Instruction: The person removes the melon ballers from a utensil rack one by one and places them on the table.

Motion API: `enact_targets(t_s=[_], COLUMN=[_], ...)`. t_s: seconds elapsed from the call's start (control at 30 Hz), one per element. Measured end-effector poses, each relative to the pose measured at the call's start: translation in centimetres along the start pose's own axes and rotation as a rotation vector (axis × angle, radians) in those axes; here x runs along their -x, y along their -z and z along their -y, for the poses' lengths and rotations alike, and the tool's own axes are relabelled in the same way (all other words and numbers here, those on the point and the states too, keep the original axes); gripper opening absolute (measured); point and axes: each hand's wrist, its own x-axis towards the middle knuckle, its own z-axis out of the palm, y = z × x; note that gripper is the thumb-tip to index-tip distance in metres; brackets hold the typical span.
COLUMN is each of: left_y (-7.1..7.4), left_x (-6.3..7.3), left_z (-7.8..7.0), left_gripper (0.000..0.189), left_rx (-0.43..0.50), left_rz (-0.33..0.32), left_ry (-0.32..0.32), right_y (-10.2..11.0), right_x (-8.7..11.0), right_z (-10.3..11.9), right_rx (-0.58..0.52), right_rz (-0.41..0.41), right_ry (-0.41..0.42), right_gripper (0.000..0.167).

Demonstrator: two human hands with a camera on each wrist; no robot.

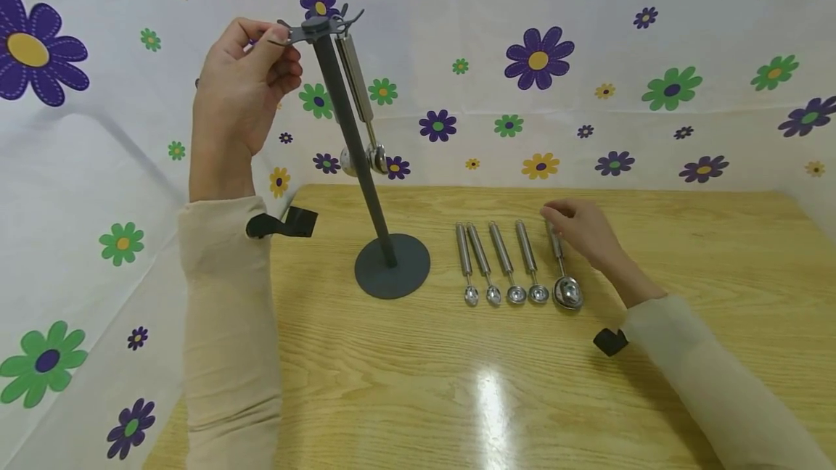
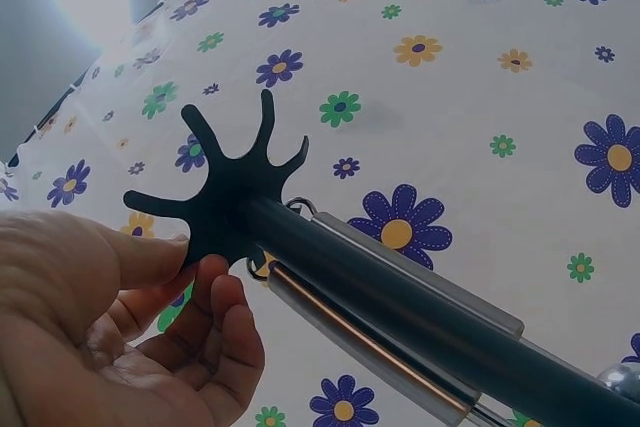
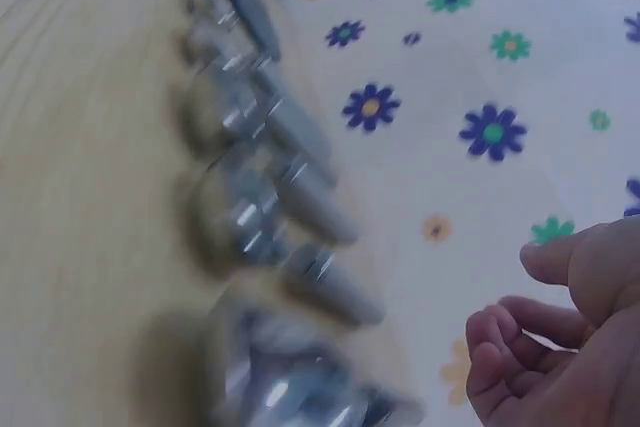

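My left hand pinches one arm of the dark grey hook rack's top between thumb and fingers. Two metal scoops hang from its hooks by rings; their steel handles run along the post. On the wooden table, several small metal scoops lie in a row, handles pointing away. At the row's right end lies a scoop with a larger bowl. My right hand is above its handle's far end. The right wrist view shows nothing between its loosely bent fingers and thumb.
The rack's round base stands on the table, left of the row. A white flowered cloth covers the wall behind and the left side. Black wrist straps stick out from both sleeves.
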Motion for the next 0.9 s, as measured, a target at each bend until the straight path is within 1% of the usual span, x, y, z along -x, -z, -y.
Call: enact_targets(t_s=[0.13,0.2,0.27,0.33,0.47,0.67,0.73,0.8,0.83,0.9], left_y=[0.0,0.0,-0.1,-0.2,-0.4,-0.7,-0.8,-0.9,-1.0,-1.3], left_x=[0.0,0.0,0.0,0.0,0.1,0.1,0.2,0.4,0.6,1.0], left_z=[0.0,0.0,0.1,0.1,0.2,0.2,0.3,0.4,0.4,0.6], left_gripper=[0.011,0.012,0.013,0.013,0.012,0.011,0.013,0.018,0.02,0.024], left_rx=[-0.03,-0.045,-0.051,-0.052,-0.045,-0.043,-0.056,-0.089,-0.103,-0.146], left_rz=[0.005,0.005,0.003,0.001,-0.001,0.005,-0.008,-0.048,-0.076,-0.141], left_ry=[-0.004,-0.007,-0.008,-0.011,-0.013,-0.018,-0.02,-0.026,-0.04,-0.099], right_y=[-0.2,-0.5,-0.8,-1.2,-1.9,-2.5,-2.6,-2.7,-2.7,-2.8], right_x=[-0.5,-0.8,-1.1,-1.4,-2.3,-3.6,-3.9,-4.1,-4.1,-4.2], right_z=[3.8,5.9,7.9,9.7,12.7,16.2,17.3,18.2,18.6,19.3], right_rx=[-0.021,-0.038,-0.048,-0.062,-0.101,-0.163,-0.194,-0.218,-0.234,-0.273], right_rz=[0.056,0.076,0.094,0.107,0.115,0.09,0.081,0.078,0.078,0.088], right_ry=[0.102,0.163,0.205,0.23,0.267,0.315,0.324,0.332,0.335,0.345], right_gripper=[0.053,0.048,0.044,0.041,0.036,0.034,0.034,0.034,0.034,0.033])
